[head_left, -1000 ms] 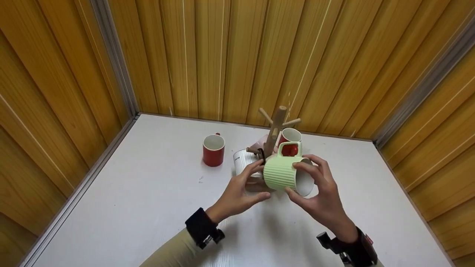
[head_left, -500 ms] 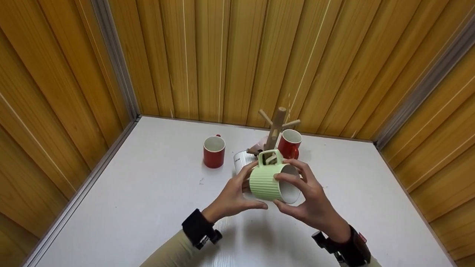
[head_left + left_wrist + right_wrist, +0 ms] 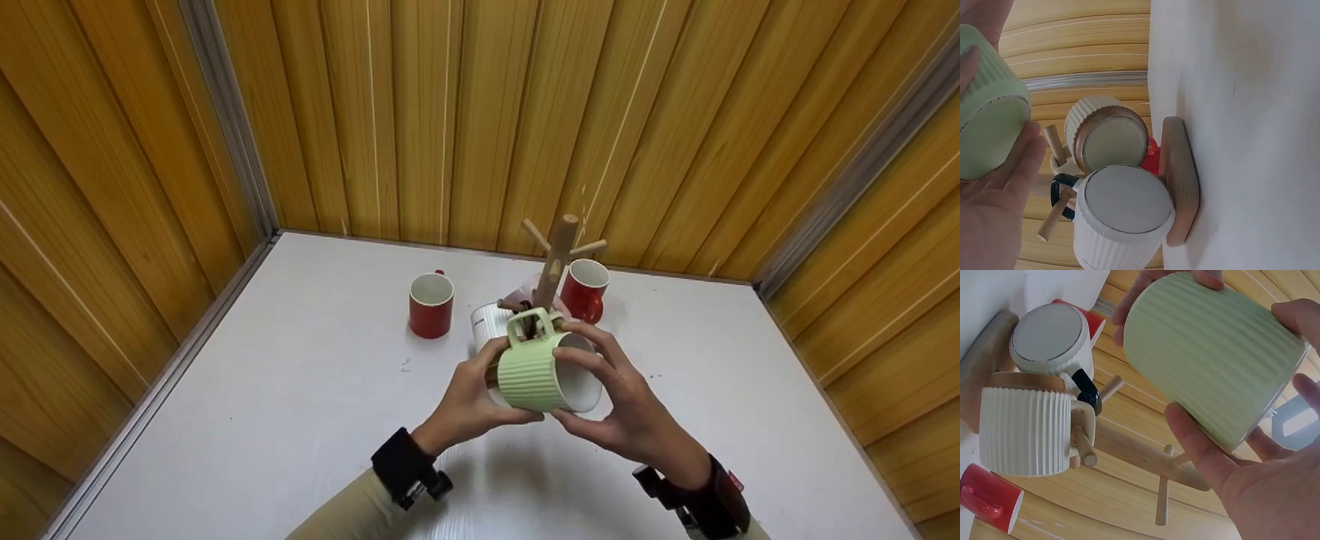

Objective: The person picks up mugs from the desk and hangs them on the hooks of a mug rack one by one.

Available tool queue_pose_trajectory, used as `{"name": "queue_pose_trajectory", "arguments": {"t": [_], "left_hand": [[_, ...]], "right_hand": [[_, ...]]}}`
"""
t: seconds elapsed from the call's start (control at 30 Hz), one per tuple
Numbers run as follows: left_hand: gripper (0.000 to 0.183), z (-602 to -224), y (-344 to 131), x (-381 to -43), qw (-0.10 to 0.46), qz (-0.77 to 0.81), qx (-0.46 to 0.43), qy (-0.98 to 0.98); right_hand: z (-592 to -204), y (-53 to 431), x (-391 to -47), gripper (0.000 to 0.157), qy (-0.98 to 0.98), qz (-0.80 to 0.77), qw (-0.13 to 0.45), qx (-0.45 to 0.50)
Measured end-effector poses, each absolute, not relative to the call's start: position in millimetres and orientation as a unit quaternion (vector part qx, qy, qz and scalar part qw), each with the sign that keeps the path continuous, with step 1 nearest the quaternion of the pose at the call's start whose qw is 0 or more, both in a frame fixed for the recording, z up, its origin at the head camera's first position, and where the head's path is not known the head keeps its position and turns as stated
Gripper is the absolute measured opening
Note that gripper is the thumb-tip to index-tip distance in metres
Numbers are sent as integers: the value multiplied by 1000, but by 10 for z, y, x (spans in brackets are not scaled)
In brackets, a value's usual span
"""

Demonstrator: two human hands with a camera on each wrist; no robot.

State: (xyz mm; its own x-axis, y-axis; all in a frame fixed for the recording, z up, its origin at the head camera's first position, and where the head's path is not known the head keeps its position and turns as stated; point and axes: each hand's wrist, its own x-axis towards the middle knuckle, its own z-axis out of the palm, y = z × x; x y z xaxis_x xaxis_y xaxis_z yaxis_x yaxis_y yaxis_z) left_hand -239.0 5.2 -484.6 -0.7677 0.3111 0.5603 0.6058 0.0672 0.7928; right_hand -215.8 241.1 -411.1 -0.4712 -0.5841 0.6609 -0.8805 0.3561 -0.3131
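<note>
A pale green ribbed mug [image 3: 527, 379] is held tilted on its side in the air, its opening to the right and its handle up. My right hand [image 3: 634, 405] grips it at the rim end. My left hand [image 3: 469, 401] holds the base end, thumb below and fingers partly hidden behind the mug. Just beyond stands a wooden mug tree [image 3: 556, 259]. On its lower pegs hang a white mug with a black handle [image 3: 1123, 202] and a cream ribbed mug with a brown base band [image 3: 1027, 430].
One red mug [image 3: 431, 315] stands upright on the white table [image 3: 315, 375] to the left of the tree. Another red mug [image 3: 583, 292] is behind it on the right. Upper pegs of the tree stick out towards the wood-panelled wall [image 3: 420, 120].
Both hands have carried the green mug left and slightly nearer to me. Its handle leans more to the left, and my left hand has closed in on the base end.
</note>
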Motion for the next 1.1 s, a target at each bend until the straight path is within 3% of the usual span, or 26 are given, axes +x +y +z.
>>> {"name": "queue_pose_trajectory", "arguments": {"t": [0.2,0.53,1.1], "left_hand": [[89,-4874,93,-2376,175,-589,-299,-730],[88,-4897,186,-2363,200,-621,-263,-710],[89,-4833,301,-2359,183,-615,-260,-722]], "right_hand": [[-4104,2445,-2139,91,-809,335,222,430],[-4162,2402,-2146,106,-824,364,248,357],[-4109,2375,-2156,84,-807,383,277,354]]}}
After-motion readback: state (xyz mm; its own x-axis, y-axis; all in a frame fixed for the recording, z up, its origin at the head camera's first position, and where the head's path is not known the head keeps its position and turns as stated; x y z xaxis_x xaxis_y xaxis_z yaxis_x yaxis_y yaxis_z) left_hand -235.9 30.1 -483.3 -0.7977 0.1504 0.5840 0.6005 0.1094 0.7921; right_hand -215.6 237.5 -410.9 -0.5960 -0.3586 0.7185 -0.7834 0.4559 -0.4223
